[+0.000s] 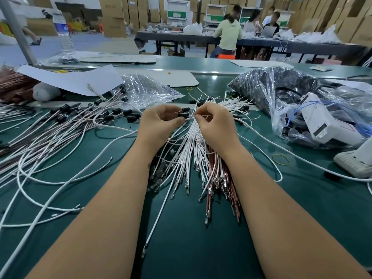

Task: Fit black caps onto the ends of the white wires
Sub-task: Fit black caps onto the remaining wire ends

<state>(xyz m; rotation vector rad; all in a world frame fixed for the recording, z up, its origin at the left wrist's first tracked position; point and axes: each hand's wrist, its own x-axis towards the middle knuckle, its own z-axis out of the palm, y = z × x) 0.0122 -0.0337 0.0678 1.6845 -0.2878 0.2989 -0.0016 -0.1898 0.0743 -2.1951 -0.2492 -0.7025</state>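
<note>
The left hand (161, 122) curls its fingers around a black cap (183, 114), with a second cap seemingly tucked just behind it, though the fingers hide most of both. The right hand (216, 125) pinches a white wire (190, 118) between thumb and forefinger, its tip meeting the cap's mouth; whether the tip is already inside cannot be told. Beneath both hands a bundle of uncapped white wires (187, 150) fans across the green table (181, 238), partly covered by the wrists, with reddish-brown wires (219, 170) just beside it. To the left lie capped wires (84, 117). A clear plastic bag (149, 91) sits beyond them, its contents blurred. On the right, a dark bag (267, 83), probably holding more caps, is cut off by wrinkled plastic.
</note>
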